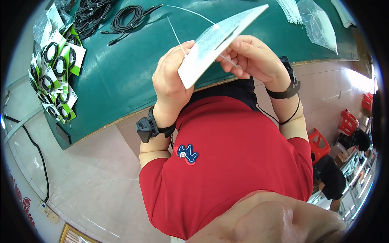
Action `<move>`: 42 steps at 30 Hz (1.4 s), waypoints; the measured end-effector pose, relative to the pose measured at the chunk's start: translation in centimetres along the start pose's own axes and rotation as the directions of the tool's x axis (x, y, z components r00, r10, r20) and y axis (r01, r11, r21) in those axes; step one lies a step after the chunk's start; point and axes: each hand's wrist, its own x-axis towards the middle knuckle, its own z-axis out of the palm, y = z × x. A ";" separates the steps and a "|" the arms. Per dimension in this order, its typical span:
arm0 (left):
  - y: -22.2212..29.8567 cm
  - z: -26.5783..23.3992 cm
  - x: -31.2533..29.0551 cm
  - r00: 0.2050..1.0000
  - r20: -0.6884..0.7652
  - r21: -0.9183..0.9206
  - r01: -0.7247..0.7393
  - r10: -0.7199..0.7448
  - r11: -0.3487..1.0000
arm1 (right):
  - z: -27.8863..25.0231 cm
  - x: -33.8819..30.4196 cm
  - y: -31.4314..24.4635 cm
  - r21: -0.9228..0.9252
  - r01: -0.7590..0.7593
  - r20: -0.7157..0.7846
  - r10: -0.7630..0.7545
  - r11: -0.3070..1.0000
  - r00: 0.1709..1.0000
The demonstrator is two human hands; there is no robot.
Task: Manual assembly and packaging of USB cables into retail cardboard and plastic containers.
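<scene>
A white packaging card with print on its face and a slit in it is held tilted over the near edge of the table. My left hand grips the card's lower left end, fingers closed. At the card's other side, my right hand has its thumb along the edge and its fingers curled behind. Thin white cable ties stick out past the card, one rising beside my left hand. A short white tie end shows by my right fingertips. The card hides part of both hands' fingers.
Carded black cables with green and white backing pile up on the green table's left. Loose coiled black cables lie at the back. Cable tie bundles and a clear bag sit at the far right.
</scene>
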 end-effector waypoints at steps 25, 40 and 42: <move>-1.2 1.0 -0.6 0.994 0.014 0.015 -0.112 0.112 0.994 | 0.3 0.8 1.8 0.132 -0.001 -0.021 0.004 0.991 1.000; -0.2 -0.9 0.8 0.564 0.556 -0.626 0.767 -0.610 0.139 | 0.2 -0.2 -0.8 -0.487 0.012 0.078 0.029 0.874 0.997; -0.2 -0.9 0.8 0.559 0.562 -0.626 0.769 -0.610 0.129 | 0.0 -0.3 -0.5 -0.476 0.020 0.084 0.023 0.879 0.996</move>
